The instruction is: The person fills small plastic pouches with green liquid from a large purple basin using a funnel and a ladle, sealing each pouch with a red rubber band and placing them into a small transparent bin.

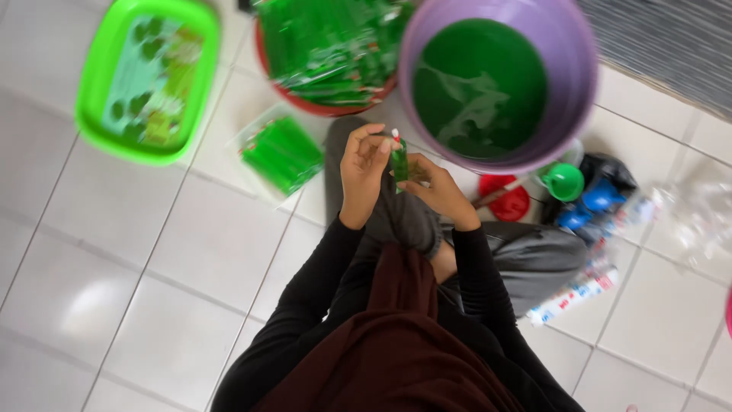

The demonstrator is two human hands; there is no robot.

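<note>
Your left hand (364, 172) and right hand (441, 191) both pinch tight on a thin green plastic ice-pop bag (399, 162), held up over your lap, just beside the big purple bucket (579, 84) of green liquid.

Floor (114, 290) is glossy white square tile w/ thin dark grout lines, soft light patch reflecting at lower left, so lighting is from overhead & fairly even. Top right corner has a grey-and-white striped mat (671, 38) lying on the tile, edge running diagonally. No walls, windows or furniture in view; the tile runs to frame edges on the left, bottom & right.
</note>
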